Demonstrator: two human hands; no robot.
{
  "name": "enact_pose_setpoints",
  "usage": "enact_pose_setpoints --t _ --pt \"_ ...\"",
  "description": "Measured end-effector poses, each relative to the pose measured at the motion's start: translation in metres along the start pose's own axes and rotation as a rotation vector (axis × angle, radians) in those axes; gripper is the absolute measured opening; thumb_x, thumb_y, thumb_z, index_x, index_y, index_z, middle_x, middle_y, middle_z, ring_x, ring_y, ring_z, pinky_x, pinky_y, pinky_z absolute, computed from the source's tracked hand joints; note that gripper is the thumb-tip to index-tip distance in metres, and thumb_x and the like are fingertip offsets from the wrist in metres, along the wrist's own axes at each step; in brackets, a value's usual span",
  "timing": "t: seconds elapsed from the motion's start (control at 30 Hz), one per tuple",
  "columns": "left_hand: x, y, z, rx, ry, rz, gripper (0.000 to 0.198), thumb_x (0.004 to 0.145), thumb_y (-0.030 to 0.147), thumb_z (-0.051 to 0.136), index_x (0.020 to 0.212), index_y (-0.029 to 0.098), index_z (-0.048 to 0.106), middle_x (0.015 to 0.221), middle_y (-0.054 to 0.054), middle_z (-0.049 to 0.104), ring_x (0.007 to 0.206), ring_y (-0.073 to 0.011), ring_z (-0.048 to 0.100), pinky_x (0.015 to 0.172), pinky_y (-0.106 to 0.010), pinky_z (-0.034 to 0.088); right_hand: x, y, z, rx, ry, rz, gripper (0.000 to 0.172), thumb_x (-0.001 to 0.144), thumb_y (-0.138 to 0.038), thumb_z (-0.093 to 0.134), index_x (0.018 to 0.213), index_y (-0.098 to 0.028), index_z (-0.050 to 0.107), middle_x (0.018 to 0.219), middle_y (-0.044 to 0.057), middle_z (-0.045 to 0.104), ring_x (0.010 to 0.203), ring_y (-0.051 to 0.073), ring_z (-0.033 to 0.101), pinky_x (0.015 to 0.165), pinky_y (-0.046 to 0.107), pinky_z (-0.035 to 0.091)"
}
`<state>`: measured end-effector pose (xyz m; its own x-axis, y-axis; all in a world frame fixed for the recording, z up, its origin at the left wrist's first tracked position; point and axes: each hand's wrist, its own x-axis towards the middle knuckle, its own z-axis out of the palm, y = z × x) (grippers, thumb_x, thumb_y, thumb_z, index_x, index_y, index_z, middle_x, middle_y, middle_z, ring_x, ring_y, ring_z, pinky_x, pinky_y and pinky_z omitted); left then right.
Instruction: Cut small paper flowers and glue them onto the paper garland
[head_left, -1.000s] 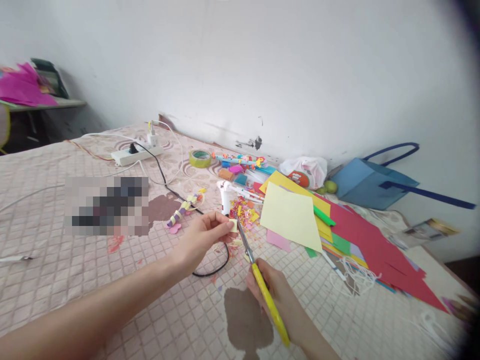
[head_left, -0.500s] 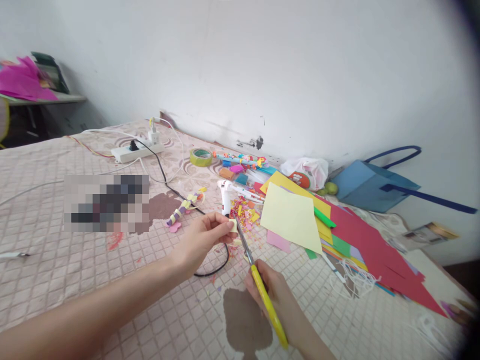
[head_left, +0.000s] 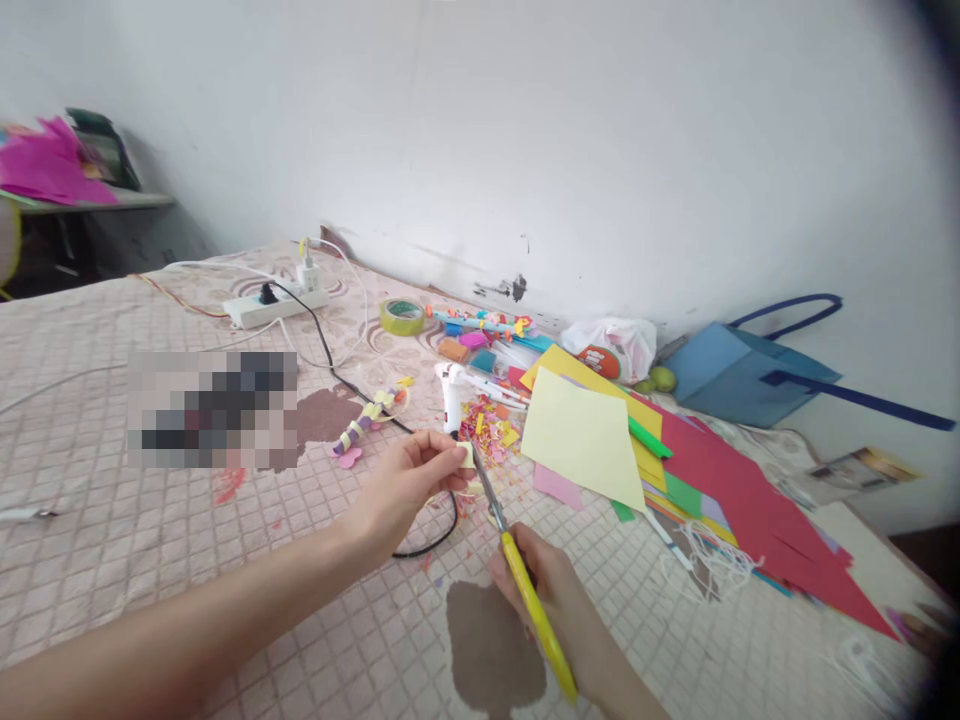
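Observation:
My left hand [head_left: 409, 482] pinches a small pale yellow paper piece [head_left: 466, 455] between thumb and fingers, just above the bedspread. Yellow-handled scissors [head_left: 525, 590] are gripped in my right hand [head_left: 559, 600], and their metal blades reach up to the paper piece. Right behind the blades lies a heap of tiny coloured paper scraps [head_left: 491, 428]. A pale yellow sheet [head_left: 581, 435] rests on top of a spread of coloured paper sheets [head_left: 720, 480] to the right.
A white glue gun [head_left: 451, 392] with a black cord [head_left: 431, 535] lies behind my left hand. Further back are a power strip [head_left: 274, 303], a tape roll [head_left: 401, 316], markers, a plastic bag [head_left: 615, 345] and a blue bag [head_left: 742, 375]. A paper chain [head_left: 364, 425] lies to the left.
Almost nothing differs; both hands keep their hold and the view has shifted slightly.

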<state>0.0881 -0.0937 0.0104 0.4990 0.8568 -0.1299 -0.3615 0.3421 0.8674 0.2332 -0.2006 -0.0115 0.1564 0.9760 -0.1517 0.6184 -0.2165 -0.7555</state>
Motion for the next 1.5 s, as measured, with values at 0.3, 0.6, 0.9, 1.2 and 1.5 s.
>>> enact_pose_setpoints --t 0.3,0.6,0.9,1.2,1.5 --pt "0.0011 -0.0025 -0.0009 -0.023 -0.001 0.002 0.019 0.072 0.026 0.068 0.072 0.013 0.054 0.065 -0.001 0.065 0.063 -0.0087 0.059 0.062 -0.020 0.046 -0.0004 -0.0006 -0.0018 0.039 -0.015 -0.012 0.027 0.080 -0.039 0.047 0.064 -0.021 0.035 0.051 -0.007 0.034 0.044 0.008 0.034 0.041 0.019 0.024" --pt "0.0010 -0.0031 -0.0014 -0.018 -0.025 0.017 0.019 0.073 0.026 0.068 0.072 0.013 0.054 0.066 -0.002 0.065 0.062 -0.0089 0.058 0.061 -0.020 0.046 -0.0007 -0.0018 -0.0023 0.029 -0.013 -0.001 0.025 0.079 -0.037 0.048 0.064 -0.021 0.036 0.052 -0.007 0.035 0.044 0.008 0.034 0.042 0.020 0.026" --pt "0.0010 -0.0039 -0.0019 -0.015 -0.017 0.014 0.019 0.072 0.025 0.068 0.071 0.014 0.054 0.065 -0.001 0.065 0.062 -0.0083 0.059 0.063 -0.020 0.046 -0.0004 -0.0006 -0.0025 0.015 -0.030 0.000 0.025 0.079 -0.037 0.049 0.064 -0.021 0.037 0.051 -0.007 0.035 0.043 0.007 0.033 0.041 0.019 0.025" --pt "0.0014 -0.0041 -0.0021 -0.019 -0.015 0.014 0.018 0.072 0.024 0.068 0.071 0.013 0.054 0.064 -0.001 0.065 0.061 -0.0085 0.058 0.062 -0.020 0.046 0.0000 -0.0013 -0.0049 0.010 -0.042 -0.010 0.027 0.080 -0.040 0.047 0.064 -0.021 0.037 0.050 -0.007 0.035 0.043 0.007 0.034 0.040 0.019 0.025" --pt "0.0011 -0.0019 -0.0005 -0.040 -0.009 -0.001 0.018 0.071 0.024 0.069 0.071 0.014 0.054 0.063 0.000 0.064 0.061 -0.0085 0.058 0.060 -0.020 0.046 -0.0016 -0.0037 -0.0067 0.026 -0.041 0.032 0.026 0.080 -0.038 0.048 0.064 -0.021 0.037 0.052 -0.007 0.035 0.044 0.007 0.034 0.041 0.019 0.025"
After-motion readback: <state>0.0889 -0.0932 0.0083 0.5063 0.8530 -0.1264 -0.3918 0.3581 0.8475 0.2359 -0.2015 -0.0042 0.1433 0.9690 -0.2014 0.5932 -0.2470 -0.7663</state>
